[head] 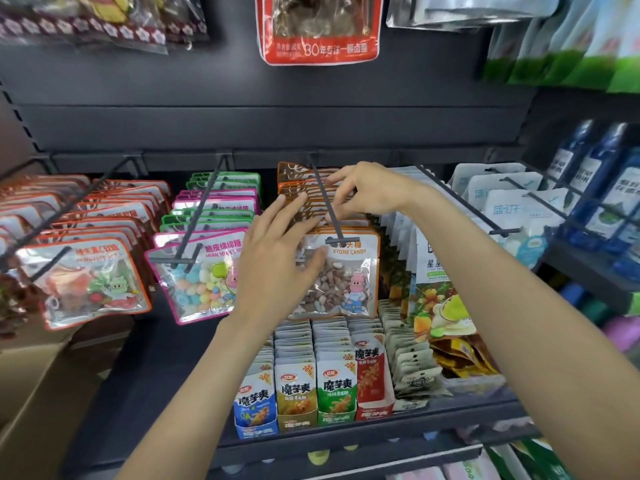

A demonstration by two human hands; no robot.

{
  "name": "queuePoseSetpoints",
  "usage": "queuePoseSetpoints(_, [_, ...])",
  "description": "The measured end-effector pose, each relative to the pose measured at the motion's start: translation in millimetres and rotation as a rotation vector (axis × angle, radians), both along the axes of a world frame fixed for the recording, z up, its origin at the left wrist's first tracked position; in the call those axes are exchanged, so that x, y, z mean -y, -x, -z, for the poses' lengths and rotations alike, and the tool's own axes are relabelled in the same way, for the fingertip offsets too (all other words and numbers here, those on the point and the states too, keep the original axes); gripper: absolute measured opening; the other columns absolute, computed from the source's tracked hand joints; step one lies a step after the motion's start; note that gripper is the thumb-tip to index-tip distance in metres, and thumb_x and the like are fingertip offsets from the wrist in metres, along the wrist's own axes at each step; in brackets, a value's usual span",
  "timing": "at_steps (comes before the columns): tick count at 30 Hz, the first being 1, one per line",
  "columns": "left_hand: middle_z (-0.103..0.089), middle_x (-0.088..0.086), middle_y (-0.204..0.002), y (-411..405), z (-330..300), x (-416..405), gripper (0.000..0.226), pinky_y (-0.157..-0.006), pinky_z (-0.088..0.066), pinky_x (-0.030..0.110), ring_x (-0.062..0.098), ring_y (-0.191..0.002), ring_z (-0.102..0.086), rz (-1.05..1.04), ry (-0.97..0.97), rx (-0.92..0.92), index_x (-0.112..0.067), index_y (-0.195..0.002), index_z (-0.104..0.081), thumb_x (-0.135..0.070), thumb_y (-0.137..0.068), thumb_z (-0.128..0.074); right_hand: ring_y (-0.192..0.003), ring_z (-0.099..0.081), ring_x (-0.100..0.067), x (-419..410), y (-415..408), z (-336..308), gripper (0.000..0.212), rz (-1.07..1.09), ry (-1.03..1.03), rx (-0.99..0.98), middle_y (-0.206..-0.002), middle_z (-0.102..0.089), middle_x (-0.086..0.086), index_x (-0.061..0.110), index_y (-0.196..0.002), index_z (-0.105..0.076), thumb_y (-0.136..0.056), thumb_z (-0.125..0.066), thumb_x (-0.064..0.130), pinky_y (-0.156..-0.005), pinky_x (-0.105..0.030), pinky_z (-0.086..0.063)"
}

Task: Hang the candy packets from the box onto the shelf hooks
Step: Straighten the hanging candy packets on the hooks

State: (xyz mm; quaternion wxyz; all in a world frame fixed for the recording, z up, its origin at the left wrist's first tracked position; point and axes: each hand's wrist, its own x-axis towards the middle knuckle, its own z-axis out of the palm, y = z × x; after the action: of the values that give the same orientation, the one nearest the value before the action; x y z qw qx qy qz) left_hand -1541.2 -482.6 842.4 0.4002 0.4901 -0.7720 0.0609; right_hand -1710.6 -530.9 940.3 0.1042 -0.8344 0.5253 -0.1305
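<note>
While the right hand (360,192) seemingly pinches orange packet tops on the hook (325,199), the flat, open-fingered left hand (277,251) steadies the Stone Candy packet (346,278); next, slide them back.

stone candy packets (341,271) on centre hook (325,199) (mian mian packets (197,275) left)

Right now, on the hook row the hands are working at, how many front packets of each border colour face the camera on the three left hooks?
Red-bordered packet: 1
Pink-bordered packet: 1
Orange-bordered packet: 1, touched by the left hand; the right hand is at the tops behind it
Total: 3
</note>
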Motion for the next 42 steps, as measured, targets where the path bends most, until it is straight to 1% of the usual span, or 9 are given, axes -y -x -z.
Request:
queuePoseSetpoints(8, [-0.059, -0.003, -0.133, 0.4, -3.1, -1.5, 0.045, -0.111, -0.030, 0.046, 0.019, -0.133, -0.043, 0.006, -0.010, 0.021, -0.020, -0.126, -0.062, -0.042, -0.088, -0.053, -0.121, -0.050, -0.022, -0.8, -4.5, 4.5, 0.018, -0.011, 0.126, -0.029, -0.129, -0.061, -0.004, 0.010, -0.093, -0.077, -0.090, -0.065, 0.024, -0.100, -0.032, -0.035])
queuePoseSetpoints(11, [-0.064, -0.002, -0.125, -0.7, -6.4, -3.1, 0.043, -0.108, -0.033, 0.044, 0.020, -0.126, -0.050, 0.003, -0.022, 0.006, -0.019, -0.123, -0.063, -0.041, -0.089, -0.049, -0.115, -0.052, -0.020, -6.0, -1.0, 7.7, 0.008, 0.006, 0.277, -0.032, -0.120, -0.063, -0.001, 0.020, -0.086, -0.073, -0.088, -0.067, 0.025, -0.104, -0.037, -0.034])
queuePoseSetpoints(15, [-0.069, -0.001, -0.101, -7.3, -23.7, 0.7, 0.022, -0.082, -0.044, 0.032, 0.019, -0.097, -0.060, 0.042, 0.028, -0.075, -0.017, -0.103, -0.072, -0.026, -0.095, -0.054, -0.075, -0.055, 0.000, -20.1, 16.0, 8.5, 0.002, -0.055, 0.260, 0.086, -0.080, -0.060, 0.018, 0.027, -0.082, -0.072, -0.083, -0.073, 0.029, -0.070, -0.022, -0.044])
queuePoseSetpoints(22, [-0.065, -0.010, -0.078, -7.0, -72.6, 24.8, 0.008, -0.072, -0.048, 0.030, 0.013, -0.083, -0.059, 0.052, -0.304, 0.168, -0.030, -0.082, -0.073, -0.038, -0.083, -0.071, -0.067, -0.055, 0.001, -12.5, 8.6, 1.8, 0.004, -0.106, 0.162, -0.055, -0.070, -0.060, 0.015, 0.024, -0.080, -0.073, -0.084, -0.072, 0.025, -0.071, -0.029, -0.048])
queuePoseSetpoints(27, [-0.071, -0.007, -0.088, -3.9, -78.0, 34.4, 0.012, -0.068, -0.049, 0.029, 0.015, -0.083, -0.062, -0.002, -0.252, 0.299, -0.030, -0.084, -0.073, -0.042, -0.085, -0.069, -0.062, -0.050, -0.002, -8.9, 1.2, 0.9, 0.019, -0.072, 0.205, -0.120, -0.063, -0.050, 0.020, 0.028, -0.072, -0.060, -0.087, -0.066, 0.019, -0.067, -0.029, -0.043])
queuePoseSetpoints(33, [-0.068, -0.008, -0.092, -8.3, -71.6, 27.2, 0.010, -0.069, -0.044, 0.029, 0.012, -0.087, -0.058, -0.006, -0.207, 0.284, -0.031, -0.088, -0.072, -0.038, -0.088, -0.065, -0.074, -0.056, 0.000, -25.5, 15.6, 6.9, 0.009, -0.058, 0.231, 0.015, -0.078, -0.061, 0.016, 0.022, -0.092, -0.073, -0.088, -0.068, 0.028, -0.073, -0.029, -0.049])
queuePoseSetpoints(37, [-0.066, -0.008, -0.103, -8.8, -53.1, 9.8, 0.016, -0.076, -0.041, 0.018, 0.008, -0.091, -0.058, 0.060, -0.076, -0.042, -0.022, -0.101, -0.072, -0.024, -0.094, -0.058, -0.102, -0.057, -0.007, -60.2, 28.7, 33.1, 0.011, 0.026, 0.294, 0.302, -0.110, -0.062, 0.009, 0.029, -0.097, -0.071, -0.088, -0.066, 0.030, -0.085, -0.027, -0.044])
queuePoseSetpoints(40, [-0.060, -0.012, -0.123, -7.2, -28.3, -8.1, 0.023, -0.091, -0.031, 0.002, -0.001, -0.113, -0.051, 0.133, -0.052, -0.312, -0.022, -0.114, -0.068, -0.021, -0.096, -0.055, -0.132, -0.036, -0.010, -77.4, 25.6, 62.6, 0.032, 0.111, 0.293, 0.314, -0.143, -0.040, 0.009, 0.032, -0.120, -0.062, -0.088, -0.065, 0.035, -0.103, -0.026, -0.028])
queuePoseSetpoints(42, [-0.050, -0.013, -0.139, -2.8, -8.6, -18.0, 0.031, -0.104, -0.026, 0.009, -0.001, -0.128, -0.041, 0.137, -0.106, -0.392, -0.024, -0.125, -0.061, -0.028, -0.096, -0.054, -0.140, -0.025, -0.012, -81.1, 19.3, 76.6, 0.042, 0.146, 0.278, 0.353, -0.153, -0.026, 0.009, 0.035, -0.129, -0.055, -0.089, -0.066, 0.035, -0.109, -0.028, -0.023])
